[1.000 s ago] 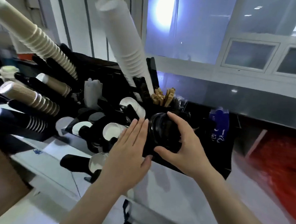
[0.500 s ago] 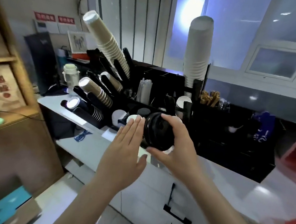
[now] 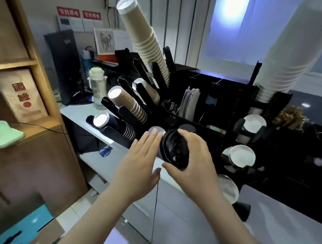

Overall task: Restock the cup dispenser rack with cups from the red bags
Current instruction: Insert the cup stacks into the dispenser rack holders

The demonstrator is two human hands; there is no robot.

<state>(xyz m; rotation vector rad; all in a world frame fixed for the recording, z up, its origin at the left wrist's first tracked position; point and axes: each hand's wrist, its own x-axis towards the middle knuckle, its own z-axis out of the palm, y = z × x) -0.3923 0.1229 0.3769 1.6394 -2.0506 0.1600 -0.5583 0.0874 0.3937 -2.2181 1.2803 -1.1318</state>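
At frame centre, the right hand clamps a stack of black lids before the dispenser rack; the left hand is flat, fingers together. The red wall signs at upper left are blurred.

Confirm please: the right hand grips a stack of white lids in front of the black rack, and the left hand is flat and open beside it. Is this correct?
Not quite. In the head view the lids gripped by the right hand are black, not white. The rest holds: they are in front of the black rack, and the left hand is flat and open beside them.
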